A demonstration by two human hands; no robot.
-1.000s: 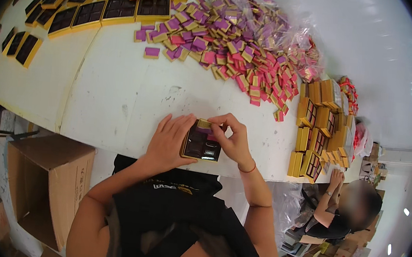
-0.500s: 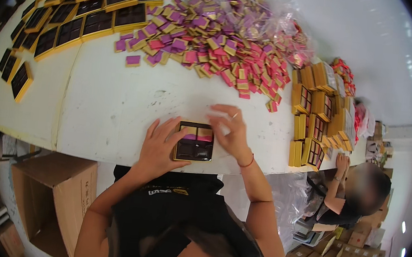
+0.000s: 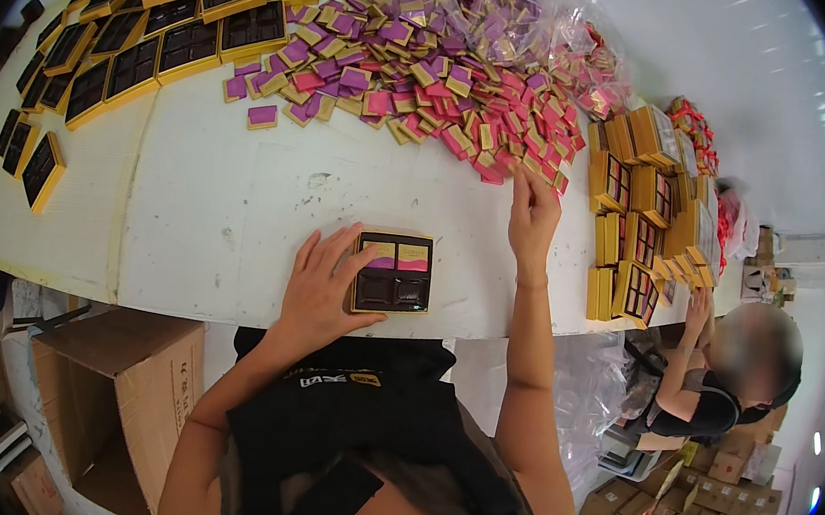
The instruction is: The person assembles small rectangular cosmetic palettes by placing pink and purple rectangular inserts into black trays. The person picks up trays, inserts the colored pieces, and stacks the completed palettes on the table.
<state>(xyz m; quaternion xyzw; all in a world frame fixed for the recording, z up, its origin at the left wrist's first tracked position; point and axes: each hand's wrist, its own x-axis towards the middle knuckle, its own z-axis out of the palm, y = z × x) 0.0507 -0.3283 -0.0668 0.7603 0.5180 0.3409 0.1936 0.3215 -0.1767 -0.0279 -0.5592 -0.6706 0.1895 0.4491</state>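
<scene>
A shallow dark tray box with a gold rim [image 3: 410, 290] lies on the table in front of me. Its two far compartments hold a purple-and-gold packet [image 3: 381, 257] and a pink-and-gold packet [image 3: 413, 259]; the two near ones show bare dark plastic. My left hand [image 3: 322, 283] grips the box by its left side, thumb along the near edge, a finger over the purple packet. Farther off to the right, my right hand [image 3: 534, 220] reaches the near edge of a heap of small pink-and-gold packets [image 3: 485, 137], fingertips pinched at one, which they partly hide.
Dark trays in gold boxes [image 3: 188, 45] are stacked at the far left. Clear plastic bags [image 3: 518, 17] lie over the heap. Filled boxes [image 3: 644, 237] stand piled at right, near another person [image 3: 695, 388]. An open carton [image 3: 118, 377] sits below the table at left.
My right hand has moved from beside the box out to the heap, far and to the right. The left hand stays on the box, and a finger uncovers more of the purple packet.
</scene>
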